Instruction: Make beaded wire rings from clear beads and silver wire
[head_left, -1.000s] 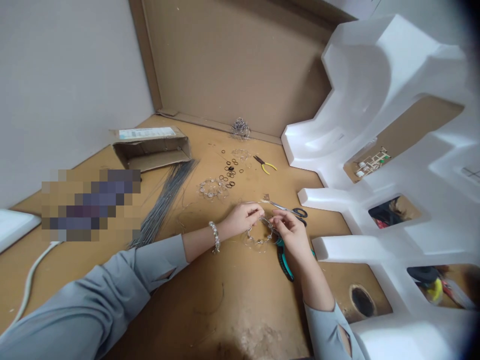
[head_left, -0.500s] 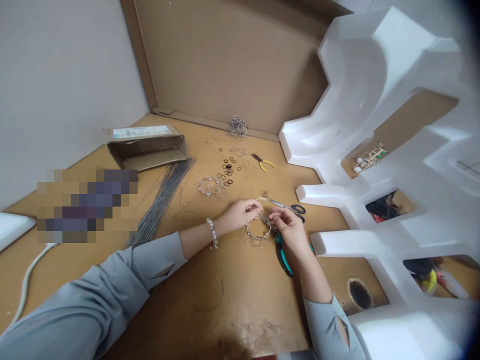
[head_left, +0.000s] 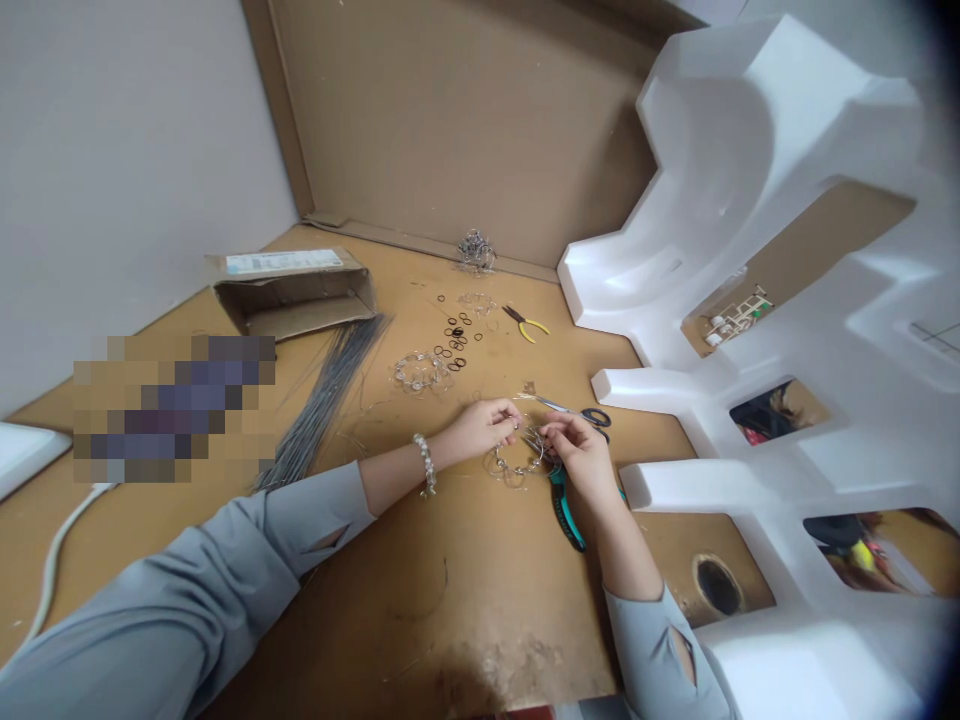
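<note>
Worktop: tan (head_left: 465, 570), its near edge visible at lower right; a stained stretch lies between the hands and that edge.
Foam: one white moulded piece (head_left: 671, 488) with several openings, bounding the right side; its projecting arms narrow the room beside the right hand.
Panel: one brown cardboard sheet (head_left: 465, 130), upright along the back edge.
Box: one open brown cardboard box (head_left: 300, 300), back left.
Bundle: one sheaf of thin grey wires (head_left: 319, 415), beside the box, uncounted.
Hands: two, just apart; left hand (head_left: 487, 428), right hand (head_left: 577, 450).
Left grip: narrow, fingertips together at the ring's upper left; anything pinched is too small to tell.
Right grip: narrow, holding the wire ring.
Pliers: two; teal-and-black handled pliers (head_left: 564, 510) partly beneath the right hand, yellow-handled pliers (head_left: 529, 326) farther back, jaws parted.
Scissors: one pair, black-handled (head_left: 596, 417), just behind the right hand.
Wire ring: silvery, with clear beads (head_left: 519, 470), between and below the fingertips.
Other wirework: one beaded wire circlet (head_left: 416, 372), one pale loose circlet (head_left: 477, 303), one silvery tangle (head_left: 476, 250) by the panel.
Bracelet: one, pale-beaded (head_left: 424, 465), on the left wrist.
Small rings: dark, thin (head_left: 452, 342), more than ten, overlapping.
</note>
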